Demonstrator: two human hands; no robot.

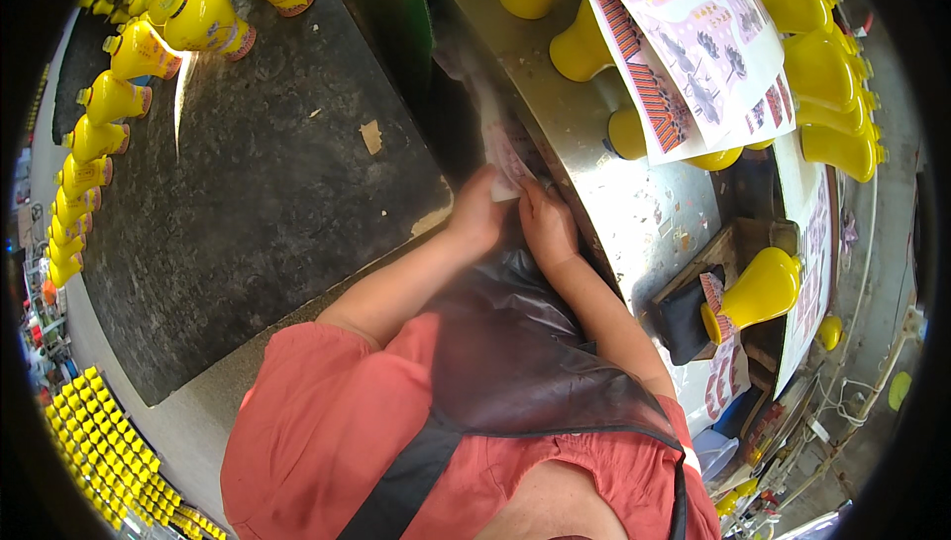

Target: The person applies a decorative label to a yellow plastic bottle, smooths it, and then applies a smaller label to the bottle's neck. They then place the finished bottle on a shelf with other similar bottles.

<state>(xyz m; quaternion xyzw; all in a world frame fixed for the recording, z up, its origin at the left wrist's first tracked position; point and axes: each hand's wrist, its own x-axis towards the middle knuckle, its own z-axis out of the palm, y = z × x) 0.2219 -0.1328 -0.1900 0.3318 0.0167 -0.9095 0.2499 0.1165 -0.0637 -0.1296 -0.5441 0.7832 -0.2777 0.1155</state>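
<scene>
In front of my apron, my left hand point(477, 209) and my right hand point(548, 225) are close together, fingers closed on a pale, pinkish printed sheet point(506, 151). It hangs away from me as a narrow strip into the dark gap between two work surfaces, its far part blurred. To the right, a yellow vase point(761, 288) lies tilted on a dark pad point(686, 320), a patterned band round its foot. Larger printed decal sheets point(698, 54) lie over several yellow vases at the upper right.
A worn black tabletop point(267, 213) spans the left, with yellow vases point(203, 20) along its far and left edges. The shiny metal table point(634, 213) curves along my right. A wooden box point(738, 243) stands by the tilted vase. Rows of yellow vases point(99, 451) stand at the lower left.
</scene>
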